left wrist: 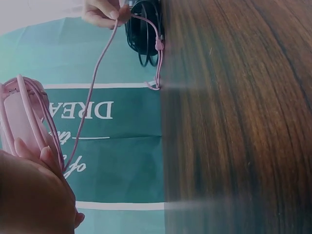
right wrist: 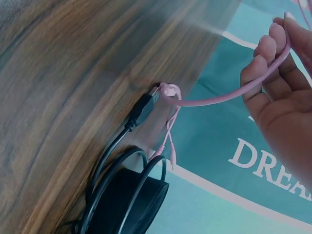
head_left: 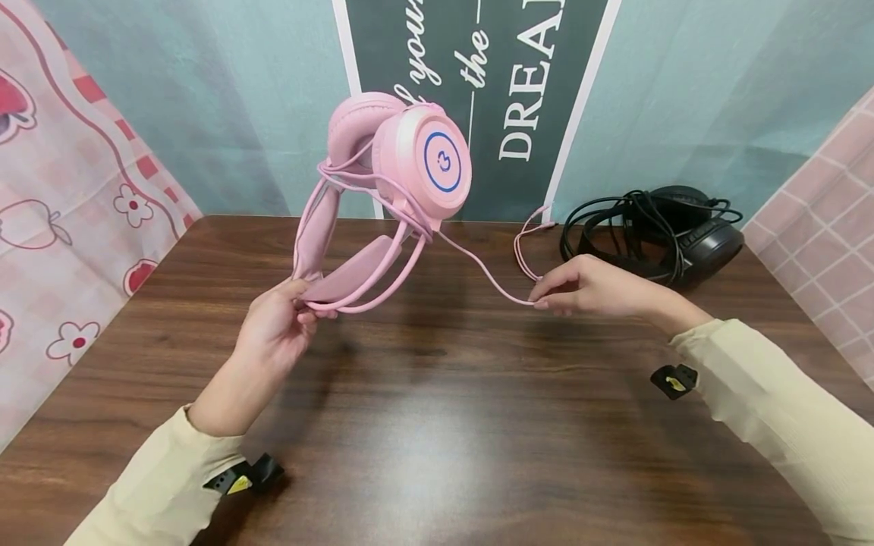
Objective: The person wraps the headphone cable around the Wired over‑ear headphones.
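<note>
Pink headphones are held above the table, tilted, with their ear cups up and the headband low. My left hand grips the headband, its fingers around the band in the left wrist view too. Several turns of pink cable wrap around the cups and band. From the right cup a free length runs to my right hand, which pinches it between thumb and fingertips. Beyond that pinch, the cable tail hangs to the table, where a small splitter and two thin plugs show in the right wrist view.
Black headphones with a coiled black cable lie at the back right, just beyond my right hand. Their black USB plug lies near the pink splitter. A teal cloth with lettering hangs behind the brown wooden table.
</note>
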The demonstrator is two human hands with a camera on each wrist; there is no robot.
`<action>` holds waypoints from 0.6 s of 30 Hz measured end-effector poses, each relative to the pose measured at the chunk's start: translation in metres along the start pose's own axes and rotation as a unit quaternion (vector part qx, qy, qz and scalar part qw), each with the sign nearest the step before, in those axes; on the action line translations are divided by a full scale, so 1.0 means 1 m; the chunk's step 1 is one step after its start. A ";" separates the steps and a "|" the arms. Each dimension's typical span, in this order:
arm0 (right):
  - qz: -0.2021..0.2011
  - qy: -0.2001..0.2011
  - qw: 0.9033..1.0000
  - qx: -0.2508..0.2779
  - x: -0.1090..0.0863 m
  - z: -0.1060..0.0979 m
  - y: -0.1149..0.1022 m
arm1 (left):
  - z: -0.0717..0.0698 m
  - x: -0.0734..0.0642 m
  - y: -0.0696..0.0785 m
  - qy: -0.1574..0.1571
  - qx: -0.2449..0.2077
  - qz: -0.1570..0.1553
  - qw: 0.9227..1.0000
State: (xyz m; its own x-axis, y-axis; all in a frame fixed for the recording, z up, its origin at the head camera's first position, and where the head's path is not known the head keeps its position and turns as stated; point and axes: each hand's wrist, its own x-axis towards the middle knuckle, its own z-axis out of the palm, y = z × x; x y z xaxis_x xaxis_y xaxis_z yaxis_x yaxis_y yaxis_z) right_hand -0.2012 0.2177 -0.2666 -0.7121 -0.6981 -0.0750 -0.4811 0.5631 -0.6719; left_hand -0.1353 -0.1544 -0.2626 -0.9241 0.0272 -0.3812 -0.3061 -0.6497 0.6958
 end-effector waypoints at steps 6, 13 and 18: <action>0.034 0.074 0.996 -0.049 0.000 0.001 0.000 | -0.003 0.000 -0.002 -0.018 0.000 -0.037 0.999; 0.052 0.051 0.995 -0.066 0.001 0.000 0.009 | -0.005 -0.001 -0.002 -0.047 -0.009 -0.058 0.997; 0.029 0.014 0.999 -0.029 -0.004 0.000 0.009 | 0.000 -0.004 -0.003 -0.003 0.019 0.008 1.000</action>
State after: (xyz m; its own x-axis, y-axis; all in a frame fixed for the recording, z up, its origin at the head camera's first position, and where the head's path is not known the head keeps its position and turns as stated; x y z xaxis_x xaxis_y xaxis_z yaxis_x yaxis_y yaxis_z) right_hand -0.2022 0.2256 -0.2723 -0.7540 -0.6505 -0.0913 -0.4665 0.6281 -0.6228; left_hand -0.1310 -0.1525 -0.2629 -0.9307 0.0218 -0.3653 -0.2988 -0.6214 0.7243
